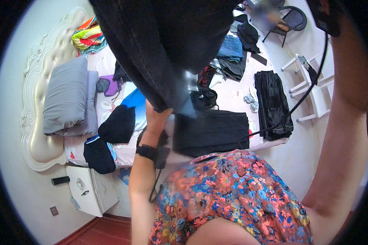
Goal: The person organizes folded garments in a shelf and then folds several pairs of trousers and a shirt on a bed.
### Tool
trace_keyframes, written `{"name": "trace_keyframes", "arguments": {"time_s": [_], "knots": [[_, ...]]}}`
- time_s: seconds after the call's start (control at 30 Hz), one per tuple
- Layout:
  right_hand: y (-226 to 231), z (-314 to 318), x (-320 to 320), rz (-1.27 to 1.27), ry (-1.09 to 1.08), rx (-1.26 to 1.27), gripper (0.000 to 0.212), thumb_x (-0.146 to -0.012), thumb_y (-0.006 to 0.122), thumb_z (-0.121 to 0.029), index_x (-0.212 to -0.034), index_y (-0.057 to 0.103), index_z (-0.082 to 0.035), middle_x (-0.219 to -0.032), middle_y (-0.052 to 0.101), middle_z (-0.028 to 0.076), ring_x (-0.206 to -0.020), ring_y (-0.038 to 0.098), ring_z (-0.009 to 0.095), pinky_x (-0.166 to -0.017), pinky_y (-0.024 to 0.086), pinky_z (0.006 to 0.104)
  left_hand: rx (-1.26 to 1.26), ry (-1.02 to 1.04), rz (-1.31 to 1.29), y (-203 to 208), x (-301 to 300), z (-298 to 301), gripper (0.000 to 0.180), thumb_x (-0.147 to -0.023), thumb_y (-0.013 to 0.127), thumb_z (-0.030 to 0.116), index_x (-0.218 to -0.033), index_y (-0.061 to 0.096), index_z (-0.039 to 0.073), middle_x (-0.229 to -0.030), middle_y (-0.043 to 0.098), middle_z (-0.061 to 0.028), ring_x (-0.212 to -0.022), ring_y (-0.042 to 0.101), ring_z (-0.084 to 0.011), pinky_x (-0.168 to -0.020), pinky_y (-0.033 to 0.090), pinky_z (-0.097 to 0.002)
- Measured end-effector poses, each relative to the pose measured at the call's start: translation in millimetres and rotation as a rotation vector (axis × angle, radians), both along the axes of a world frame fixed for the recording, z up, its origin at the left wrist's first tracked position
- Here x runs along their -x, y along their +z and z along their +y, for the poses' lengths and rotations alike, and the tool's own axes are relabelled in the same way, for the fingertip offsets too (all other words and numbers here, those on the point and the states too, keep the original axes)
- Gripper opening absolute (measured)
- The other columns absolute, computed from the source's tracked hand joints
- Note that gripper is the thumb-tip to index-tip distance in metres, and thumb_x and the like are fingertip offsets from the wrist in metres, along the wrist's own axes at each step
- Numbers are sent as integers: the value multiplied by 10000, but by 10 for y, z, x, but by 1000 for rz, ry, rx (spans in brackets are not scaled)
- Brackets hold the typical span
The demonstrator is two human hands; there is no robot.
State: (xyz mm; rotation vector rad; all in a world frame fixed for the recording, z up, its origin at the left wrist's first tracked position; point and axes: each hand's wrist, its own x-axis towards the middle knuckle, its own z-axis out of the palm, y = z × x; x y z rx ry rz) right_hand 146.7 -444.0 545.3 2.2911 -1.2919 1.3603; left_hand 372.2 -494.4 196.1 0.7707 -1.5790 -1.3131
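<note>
Large black trousers (pixel 163 45) hang lifted over the bed and fill the top middle of the head view. My left hand (pixel 157 114) is closed on their lower edge, a black strap round its wrist. My right arm (pixel 347 81) is raised along the right side; its hand lies beyond the upper edge, so I cannot see what it holds. Just right of my left hand, a folded black garment (pixel 212 130) lies at the bed's near edge. Black shorts (pixel 117 124) and a blue-and-white garment (pixel 135 104) lie left of that hand.
On the bed (pixel 237 96) are grey pillows (pixel 65 96), folded black shiny trousers (pixel 272 104), folded jeans (pixel 230 47) and a black cap (pixel 248 34). A white nightstand (pixel 106 190) stands near left. White chairs (pixel 319 98) and a dark wicker chair (pixel 294 18) stand right. A cable (pixel 304 108) crosses the right side.
</note>
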Motion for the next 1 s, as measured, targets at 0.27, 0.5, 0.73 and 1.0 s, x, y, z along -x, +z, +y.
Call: {"name": "trace_keyframes", "arguments": {"time_s": [0.27, 0.5, 0.73, 1.0], "knots": [[-94, -135, -162, -61, 25, -126, 320, -837, 568, -167, -1073, 493, 36, -1078, 538, 197, -923, 553, 277, -784, 469, 342, -80, 239, 28, -753, -509, 257, 658, -680, 551, -110, -1286, 306, -35, -1240, 432, -146, -1177, 410, -240, -1007, 311, -340], [-82, -123, -95, -46, -13, -159, 312, -836, 575, -174, -1063, 499, 25, -1095, 532, 207, -945, 547, 289, -800, 464, 362, -116, 199, 49, -691, -312, 420, 841, -601, 756, 117, -1301, 307, -6, -1201, 481, -160, -1102, 482, -271, -940, 377, -344], [-39, 65, 307, -27, -110, -177, 303, -834, 583, -181, -1052, 505, 15, -1113, 525, 217, -967, 541, 302, -816, 459, 381, 150, 341, -425, -982, -160, 324, 190, -764, 504, 65, -929, 593, 37, -829, 609, -192, -834, 562, -387, -722, 432, -435], [-119, 371, 906, -54, -218, -230, 294, -833, 592, -189, -1041, 511, 3, -1133, 518, 228, -992, 534, 316, -835, 453, 404, 286, 852, -494, -728, -1162, -439, 216, -770, 430, 7, -854, 625, 44, -800, 632, -175, -730, 616, -296, -701, 471, -377]]}}
